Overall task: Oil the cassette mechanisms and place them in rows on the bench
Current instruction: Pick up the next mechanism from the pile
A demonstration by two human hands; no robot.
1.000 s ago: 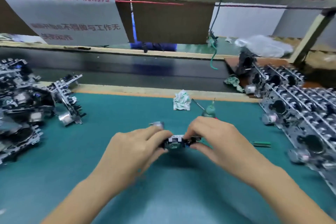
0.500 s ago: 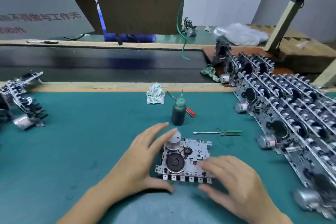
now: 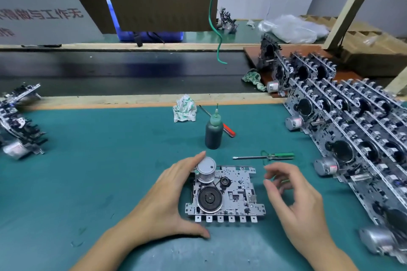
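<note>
Head view: mechanism (image 3: pixel 226 193) flat on bench (image 3: pixel 88 171), motor side up for oiling. Left hand (image 3: pixel 167 200) braces its edge, fingers straight; right hand (image 3: pixel 295 200) loosely curled, empty, near oiler (image 3: pixel 213 132).

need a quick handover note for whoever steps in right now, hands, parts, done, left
Left hand: braces the cassette mechanism lying flat on the green mat, fingertips at its motor, thumb at the near edge.
Right hand: empty, loosely curled, just right of the mechanism.
Oil bottle stands upright behind it; green-handled screwdriver lies to the right.
Done: rows of mechanisms stand on the right.
Left: oil this one, add it to the rows, then work through the pile on the left.
</note>
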